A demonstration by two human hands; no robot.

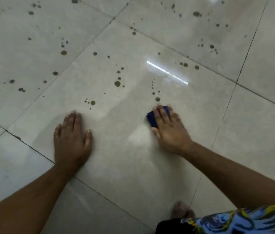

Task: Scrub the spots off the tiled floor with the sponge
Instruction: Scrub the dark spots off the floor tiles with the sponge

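We saw right hand (168,130) flat-fingered atop the sponge (151,119), left hand (72,141) splayed on glossy floor (133,169); that brace could slide, spots (157,99) smearing.

1. The floor (133,166) is laid with pale, glossy tiles, and dark grout lines run diagonally across the frame.
2. Dark spots (117,83) dot the upper half, from upper left to upper right. The nearest sits just above the sponge.
3. A blue sponge (152,119) lies right of centre, pressed under the right hand (168,130).
4. The left hand (72,139) lies flat on the tile, left of centre.
5. A blurred bare foot (181,211) stands near the bottom edge.
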